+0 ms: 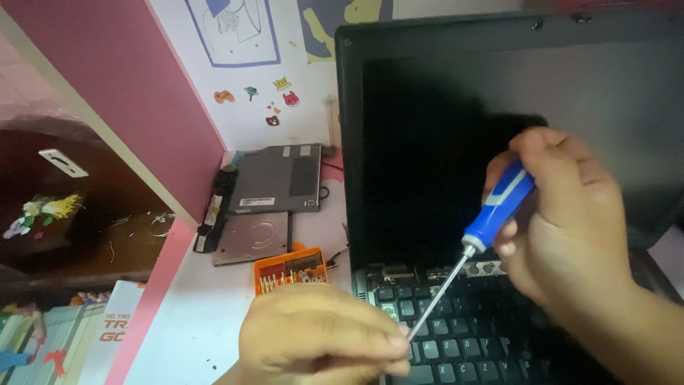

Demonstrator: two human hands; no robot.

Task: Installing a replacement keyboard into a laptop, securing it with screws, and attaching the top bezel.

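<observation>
A: On the left, pink wall, dark shelf below. Next along the white worktop, two flat grey drive boxes, then a small orange bit box.

B: And near the bottom?

A: Left hand, curled down tight. Grip closed on the tip end of the screwdriver, right over the left corner of the black keyboard. Can't see the very tip, hidden under the fingers.

B: Then up and to the right?

A: Thin silver shaft slanting up to the blue and white handle. Right hand wrapped round that handle, grip narrow and firm, in front of the dark laptop screen.

B: Best way to do this bit well?

A: Probably like so: hold the tip still with the left fingers, seat it deep in the screw, push down a little, turn slow from the handle. Keep the shaft lined up with the screw, not leaning more. A slip could scratch keys or chew up the screw head.

B: Anything far right?

A: Just more screen and a bit of white worktop.
</observation>
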